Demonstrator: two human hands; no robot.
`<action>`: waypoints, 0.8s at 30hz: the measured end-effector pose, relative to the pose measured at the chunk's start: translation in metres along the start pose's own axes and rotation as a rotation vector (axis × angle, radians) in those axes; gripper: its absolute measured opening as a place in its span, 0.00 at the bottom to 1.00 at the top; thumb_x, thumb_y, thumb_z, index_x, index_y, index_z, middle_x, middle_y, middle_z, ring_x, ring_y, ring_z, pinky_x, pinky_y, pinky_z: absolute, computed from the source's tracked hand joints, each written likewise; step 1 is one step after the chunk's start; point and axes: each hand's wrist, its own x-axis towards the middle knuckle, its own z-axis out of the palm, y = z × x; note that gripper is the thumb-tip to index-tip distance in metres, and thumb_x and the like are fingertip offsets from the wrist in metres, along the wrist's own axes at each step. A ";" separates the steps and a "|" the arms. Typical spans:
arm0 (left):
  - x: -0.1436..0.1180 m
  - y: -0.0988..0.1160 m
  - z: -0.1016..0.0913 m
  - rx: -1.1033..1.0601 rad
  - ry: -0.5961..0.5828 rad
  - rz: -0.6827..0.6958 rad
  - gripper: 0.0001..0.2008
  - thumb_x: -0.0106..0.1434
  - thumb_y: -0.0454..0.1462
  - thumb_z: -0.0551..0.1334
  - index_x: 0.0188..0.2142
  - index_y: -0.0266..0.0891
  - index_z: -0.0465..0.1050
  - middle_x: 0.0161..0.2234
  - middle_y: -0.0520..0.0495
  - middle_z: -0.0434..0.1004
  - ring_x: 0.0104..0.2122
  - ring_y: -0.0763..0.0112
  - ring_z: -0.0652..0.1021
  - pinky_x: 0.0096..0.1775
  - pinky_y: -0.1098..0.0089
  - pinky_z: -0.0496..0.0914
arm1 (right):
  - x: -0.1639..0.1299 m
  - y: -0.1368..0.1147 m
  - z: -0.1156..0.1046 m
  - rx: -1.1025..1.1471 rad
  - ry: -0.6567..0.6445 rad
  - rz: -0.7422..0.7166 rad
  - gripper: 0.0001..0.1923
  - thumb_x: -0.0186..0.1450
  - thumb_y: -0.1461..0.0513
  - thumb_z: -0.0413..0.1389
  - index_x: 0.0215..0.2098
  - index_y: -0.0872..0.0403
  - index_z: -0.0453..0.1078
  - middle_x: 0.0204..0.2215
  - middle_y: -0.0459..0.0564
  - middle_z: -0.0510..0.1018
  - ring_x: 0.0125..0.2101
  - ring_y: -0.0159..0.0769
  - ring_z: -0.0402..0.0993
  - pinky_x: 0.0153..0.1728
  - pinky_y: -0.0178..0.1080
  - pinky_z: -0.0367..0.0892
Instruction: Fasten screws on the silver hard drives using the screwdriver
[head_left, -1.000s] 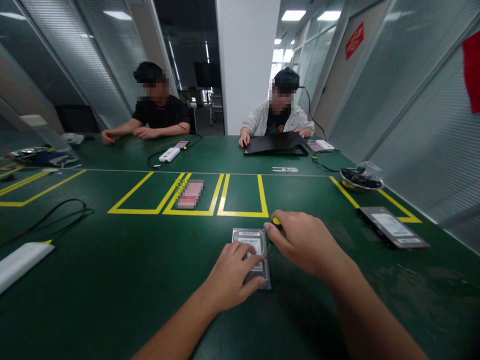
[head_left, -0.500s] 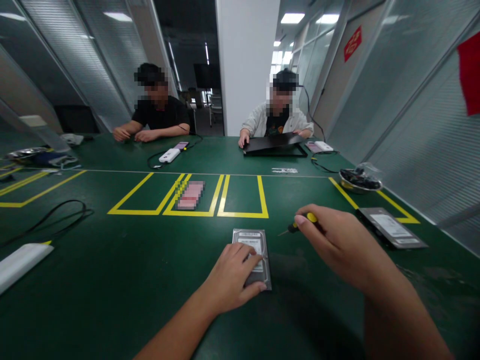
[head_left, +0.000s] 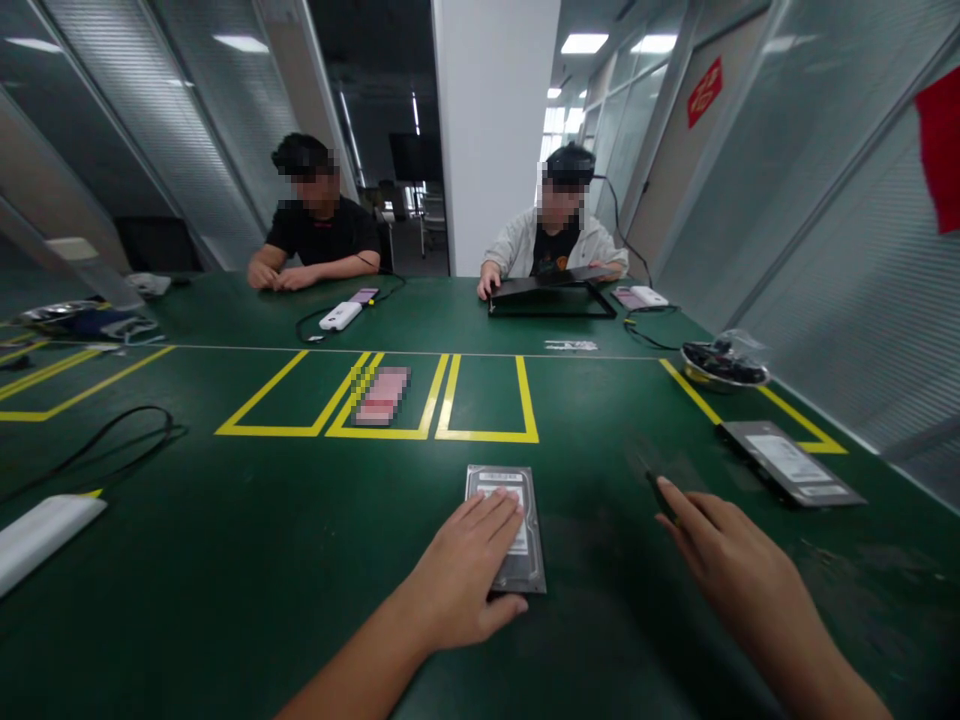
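Maybe, if loosened, the tool (head_left: 652, 478) my right hand (head_left: 739, 555) pinches falls right of the drive (head_left: 533, 540) under my flat left hand (head_left: 466, 565).

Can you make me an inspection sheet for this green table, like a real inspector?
Surface: green table, marked with yellow tape.
Job's things: hard drive lying flat; thin dark tool, blurred.
Clutter: another drive and a metal bowl of dark items at right; white device at left.
Hands: left hand rests on the hard drive; right hand grips the thin dark tool.
Cables: black cable at left; other cables farther off.
Surroundings: person in black and person in light jacket across the table; white pillar behind.
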 end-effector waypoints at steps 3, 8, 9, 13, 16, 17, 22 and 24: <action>0.000 0.000 0.000 0.000 -0.011 0.003 0.47 0.58 0.47 0.67 0.70 0.38 0.46 0.70 0.42 0.47 0.69 0.56 0.51 0.68 0.54 0.46 | -0.022 0.006 0.014 -0.029 0.030 -0.064 0.21 0.72 0.58 0.47 0.57 0.62 0.67 0.41 0.60 0.76 0.36 0.43 0.74 0.36 0.43 0.72; 0.002 0.000 0.002 -0.010 -0.013 0.010 0.46 0.59 0.48 0.66 0.70 0.38 0.46 0.70 0.42 0.46 0.69 0.56 0.51 0.68 0.54 0.46 | -0.051 0.013 0.029 -0.039 -0.025 -0.119 0.19 0.71 0.59 0.47 0.56 0.60 0.68 0.41 0.59 0.77 0.35 0.43 0.74 0.36 0.45 0.73; 0.003 0.001 0.002 -0.013 -0.010 0.011 0.46 0.59 0.48 0.66 0.70 0.38 0.46 0.70 0.42 0.47 0.69 0.56 0.51 0.68 0.54 0.46 | -0.054 0.013 0.031 -0.031 -0.038 -0.115 0.19 0.71 0.59 0.48 0.55 0.60 0.69 0.41 0.58 0.77 0.35 0.43 0.74 0.36 0.45 0.73; 0.004 0.001 0.004 -0.017 -0.003 0.014 0.46 0.58 0.48 0.66 0.70 0.39 0.47 0.70 0.42 0.48 0.69 0.56 0.52 0.68 0.54 0.46 | -0.054 0.013 0.031 0.028 -0.036 -0.090 0.20 0.71 0.56 0.47 0.53 0.60 0.71 0.40 0.58 0.78 0.36 0.43 0.76 0.37 0.44 0.75; 0.004 0.001 0.004 -0.025 0.011 0.013 0.46 0.58 0.48 0.66 0.69 0.39 0.47 0.70 0.41 0.49 0.69 0.55 0.53 0.68 0.53 0.47 | -0.052 0.010 0.026 0.092 -0.027 -0.082 0.20 0.72 0.56 0.46 0.51 0.60 0.72 0.40 0.58 0.78 0.35 0.41 0.76 0.36 0.43 0.76; 0.004 0.001 0.004 -0.029 0.017 0.014 0.46 0.58 0.48 0.66 0.69 0.39 0.47 0.70 0.41 0.49 0.68 0.54 0.53 0.67 0.52 0.47 | -0.052 0.010 0.025 0.116 -0.032 -0.080 0.20 0.71 0.55 0.46 0.51 0.59 0.72 0.40 0.58 0.78 0.36 0.41 0.77 0.36 0.42 0.76; 0.004 0.000 0.004 -0.026 0.028 0.024 0.45 0.58 0.48 0.66 0.69 0.39 0.48 0.69 0.41 0.50 0.68 0.55 0.53 0.67 0.52 0.47 | -0.063 0.024 0.031 0.195 -0.045 0.012 0.27 0.70 0.48 0.47 0.57 0.58 0.67 0.49 0.61 0.75 0.46 0.48 0.76 0.45 0.48 0.75; 0.004 -0.001 0.004 -0.020 0.026 0.022 0.45 0.58 0.49 0.66 0.69 0.39 0.48 0.69 0.41 0.50 0.68 0.55 0.53 0.67 0.53 0.47 | -0.072 0.045 0.037 0.193 -0.030 0.114 0.32 0.69 0.45 0.44 0.59 0.60 0.65 0.53 0.65 0.73 0.51 0.53 0.73 0.49 0.53 0.72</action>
